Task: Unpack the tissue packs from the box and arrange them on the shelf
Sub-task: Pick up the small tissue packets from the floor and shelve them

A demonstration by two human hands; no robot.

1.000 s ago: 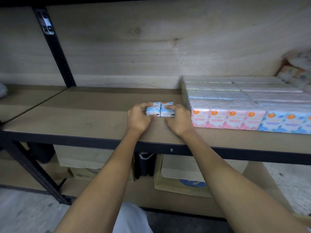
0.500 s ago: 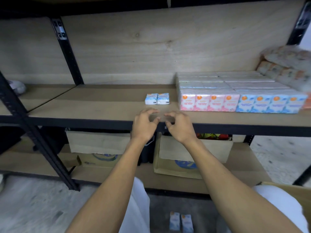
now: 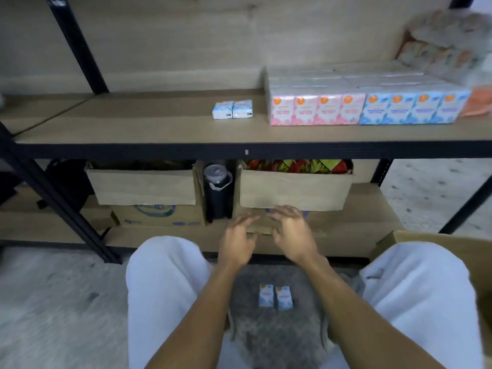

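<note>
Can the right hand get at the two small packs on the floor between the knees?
Probably yes: the right hand is empty with its fingers spread, and the floor packs lie uncovered, with nothing over or around them.

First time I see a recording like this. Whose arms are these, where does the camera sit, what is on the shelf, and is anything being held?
No machine: a person works with bare hands, and the one camera sits on their head, looking forward and down. The left hand and right hand hover below the shelf, open and holding nothing. On the shelf lie two small tissue packs side by side, apart from a block of pink packs and blue packs to their right. Two more packs sit on the floor between the person's legs; a cardboard box shows at the right edge.
</note>
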